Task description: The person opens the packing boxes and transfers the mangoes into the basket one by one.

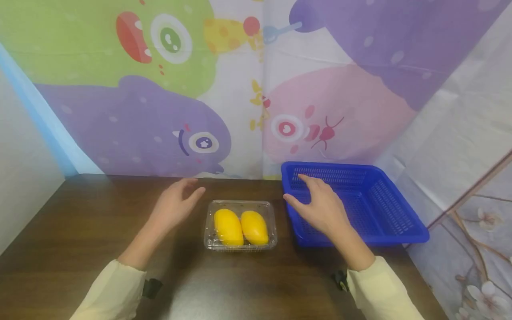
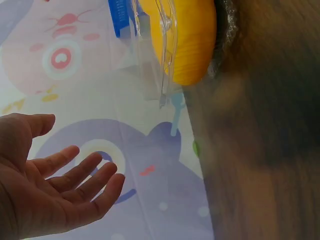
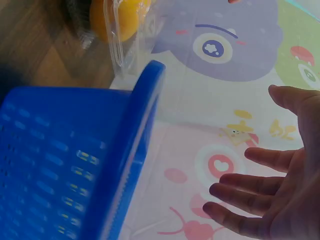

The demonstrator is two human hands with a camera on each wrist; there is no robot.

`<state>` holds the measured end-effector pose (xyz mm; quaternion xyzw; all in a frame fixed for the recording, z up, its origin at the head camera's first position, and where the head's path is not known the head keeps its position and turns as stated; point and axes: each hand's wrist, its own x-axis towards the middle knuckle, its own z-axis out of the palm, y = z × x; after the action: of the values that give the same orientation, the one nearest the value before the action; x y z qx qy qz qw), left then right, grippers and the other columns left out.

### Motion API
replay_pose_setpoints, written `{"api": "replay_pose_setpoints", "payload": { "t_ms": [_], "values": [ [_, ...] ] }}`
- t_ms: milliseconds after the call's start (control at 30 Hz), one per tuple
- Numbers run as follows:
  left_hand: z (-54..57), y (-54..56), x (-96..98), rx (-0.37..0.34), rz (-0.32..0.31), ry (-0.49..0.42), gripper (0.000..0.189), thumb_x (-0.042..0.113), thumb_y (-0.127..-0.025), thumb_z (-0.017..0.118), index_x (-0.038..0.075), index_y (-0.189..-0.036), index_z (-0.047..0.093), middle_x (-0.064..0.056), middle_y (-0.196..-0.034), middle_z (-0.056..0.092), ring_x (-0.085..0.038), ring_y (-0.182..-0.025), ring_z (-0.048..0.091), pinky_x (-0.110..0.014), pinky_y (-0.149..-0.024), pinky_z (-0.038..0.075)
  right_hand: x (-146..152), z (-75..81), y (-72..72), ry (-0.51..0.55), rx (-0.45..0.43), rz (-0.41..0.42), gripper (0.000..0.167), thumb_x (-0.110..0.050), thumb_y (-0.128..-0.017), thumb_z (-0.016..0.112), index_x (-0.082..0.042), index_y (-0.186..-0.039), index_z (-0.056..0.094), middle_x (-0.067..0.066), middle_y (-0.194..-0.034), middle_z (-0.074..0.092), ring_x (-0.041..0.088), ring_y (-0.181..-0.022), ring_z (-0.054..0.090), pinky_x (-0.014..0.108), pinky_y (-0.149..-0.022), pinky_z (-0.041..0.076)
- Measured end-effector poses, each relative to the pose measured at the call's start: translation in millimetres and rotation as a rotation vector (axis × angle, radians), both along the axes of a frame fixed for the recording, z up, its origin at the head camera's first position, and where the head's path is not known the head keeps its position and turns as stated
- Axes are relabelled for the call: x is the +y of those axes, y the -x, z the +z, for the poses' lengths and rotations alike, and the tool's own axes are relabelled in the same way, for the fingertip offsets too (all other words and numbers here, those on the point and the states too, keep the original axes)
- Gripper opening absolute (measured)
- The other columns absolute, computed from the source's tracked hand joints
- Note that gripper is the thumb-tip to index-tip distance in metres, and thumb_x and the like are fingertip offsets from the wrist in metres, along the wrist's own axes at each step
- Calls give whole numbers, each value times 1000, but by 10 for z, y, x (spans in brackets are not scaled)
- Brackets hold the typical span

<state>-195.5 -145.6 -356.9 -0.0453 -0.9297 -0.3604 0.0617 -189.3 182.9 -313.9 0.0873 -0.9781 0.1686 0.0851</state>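
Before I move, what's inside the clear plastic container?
In the head view, the clear container holds a left yellow fruit and a right yellow fruit, side by side. They cover whatever is directly beneath them, so that can't be seen.

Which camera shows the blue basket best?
The head view: it shows nearly the whole blue basket, with the right hand covering a bit. The right wrist view shows only part, close up; the left wrist view, just a small blue piece.

"Where's the basket (image 1: pixel 360 241)?"
"At the counter's (image 1: pixel 80 226) back right corner."
"And the container (image 1: pixel 240 247)?"
"Left of it, between the counter's side edges, two mangoes (image 1: pixel 228 226) side by side inside."
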Motion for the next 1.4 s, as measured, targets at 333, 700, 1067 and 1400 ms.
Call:
{"api": "replay_pose_setpoints", "payload": {
  "t_ms": [333,700,1067,1400],
  "values": [
    [-133,-57,-16,-142,18,-113,56,45,-94,48,6,-133,46,-20,-136,49,-40,-125,44,-55,-104,36,-29,-135,-18,115,-7,21,63,-56,-85,57,-15,-131,52,10,-133,54,31,-124,48,52,-101,41],
    [-315,-26,31,-325,8,-381,53,37,-95,51,3,-135,43,-26,-132,49,-38,-108,57,-34,-72,58,-126,-235,-52,128,5,73,59,-53,-85,59,-14,-128,55,9,-130,57,30,-122,50,50,-100,42],
    [-492,-12,79,-386,16,-495,49,31,-96,50,-2,-132,43,-28,-132,47,-39,-110,56,-40,-77,57,-220,-343,-59,128,31,123,56,-51,-84,61,-12,-125,57,10,-125,59,30,-119,52,48,-99,43],
    [-633,-8,128,-427,46,-589,47,26,-96,50,-4,-130,42,-30,-126,50,-34,-102,59,-42,-76,57,-359,-494,-84,138,34,198,48,-46,-84,63,-13,-119,62,6,-116,62,23,-109,57,41,-92,49]
  ]
}}
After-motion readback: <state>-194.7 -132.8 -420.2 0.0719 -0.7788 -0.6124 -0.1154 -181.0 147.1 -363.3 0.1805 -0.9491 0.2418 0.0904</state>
